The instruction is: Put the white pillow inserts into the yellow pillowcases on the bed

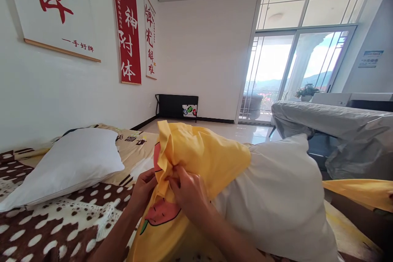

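Observation:
A yellow pillowcase with a pink fruit print is bunched over one end of a white pillow in front of me. My left hand grips the edge of the yellow cloth from the left, with its fingers curled. My right hand pinches the same bunched edge near the middle, fingers pressed together. Most of the white pillow sticks out to the right, uncovered.
A second white pillow lies at the left on a brown and white spotted blanket. A grey covered table stands at the right. More yellow cloth lies at the far right. Glass balcony doors are behind.

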Demonstrator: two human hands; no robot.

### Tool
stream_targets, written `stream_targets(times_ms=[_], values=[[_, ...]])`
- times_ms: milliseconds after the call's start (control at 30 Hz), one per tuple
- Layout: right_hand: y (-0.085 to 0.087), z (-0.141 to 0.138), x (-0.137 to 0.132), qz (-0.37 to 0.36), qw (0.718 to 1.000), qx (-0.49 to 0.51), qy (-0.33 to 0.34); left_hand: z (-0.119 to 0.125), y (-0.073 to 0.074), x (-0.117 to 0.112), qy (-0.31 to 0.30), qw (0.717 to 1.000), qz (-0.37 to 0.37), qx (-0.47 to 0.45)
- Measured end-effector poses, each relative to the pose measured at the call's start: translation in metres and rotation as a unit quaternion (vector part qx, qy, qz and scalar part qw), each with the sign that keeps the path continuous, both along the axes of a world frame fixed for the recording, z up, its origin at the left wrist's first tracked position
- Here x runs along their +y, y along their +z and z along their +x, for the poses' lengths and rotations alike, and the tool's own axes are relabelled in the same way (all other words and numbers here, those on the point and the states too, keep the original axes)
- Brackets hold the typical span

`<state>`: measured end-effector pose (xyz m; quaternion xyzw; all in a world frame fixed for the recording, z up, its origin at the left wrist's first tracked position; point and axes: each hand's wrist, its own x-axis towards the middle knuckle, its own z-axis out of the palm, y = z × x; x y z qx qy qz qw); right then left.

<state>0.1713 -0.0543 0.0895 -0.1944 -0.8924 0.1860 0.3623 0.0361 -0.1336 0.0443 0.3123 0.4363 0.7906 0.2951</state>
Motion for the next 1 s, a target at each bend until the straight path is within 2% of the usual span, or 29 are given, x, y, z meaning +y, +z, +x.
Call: stream_targets(times_ms=[100,200,400,533,633,700,767,833,900,1000], values=[[-0.002,-0.007,-0.004,-0.005,1.0,-0.015,0.001,0.004,0.004,-0.002,-0.006,0.999,-0.011,0.041],[0.002,-0.009,-0.003,-0.065,0.997,-0.01,0.037,0.005,0.005,-0.006,-0.014,0.999,-0.019,0.041],[0.006,-0.005,0.006,-0.146,0.984,0.005,0.102,-0.005,-0.001,-0.007,-0.048,0.998,-0.037,-0.009],[0.008,0.005,0.01,-0.185,0.973,0.025,0.139,-0.017,-0.008,-0.007,-0.041,0.997,-0.006,-0.069],[0.01,0.01,0.01,-0.193,0.968,0.029,0.159,-0.02,-0.01,-0.003,0.006,0.998,-0.002,-0.067],[0.01,0.01,0.008,-0.193,0.966,0.025,0.171,-0.016,-0.007,0.002,0.083,0.996,-0.027,0.0],[0.009,0.009,0.006,-0.193,0.963,0.026,0.187,-0.008,-0.001,0.005,0.189,0.974,-0.058,0.11],[0.007,0.007,0.004,-0.195,0.959,0.029,0.202,0.0,0.008,0.005,0.267,0.941,-0.07,0.196],[0.005,0.005,0.004,-0.2,0.957,0.032,0.21,0.006,0.019,0.001,0.3,0.925,-0.06,0.225],[-0.003,-0.001,0.002,-0.183,0.96,0.03,0.21,0.01,0.034,-0.012,0.295,0.935,-0.035,0.194]])
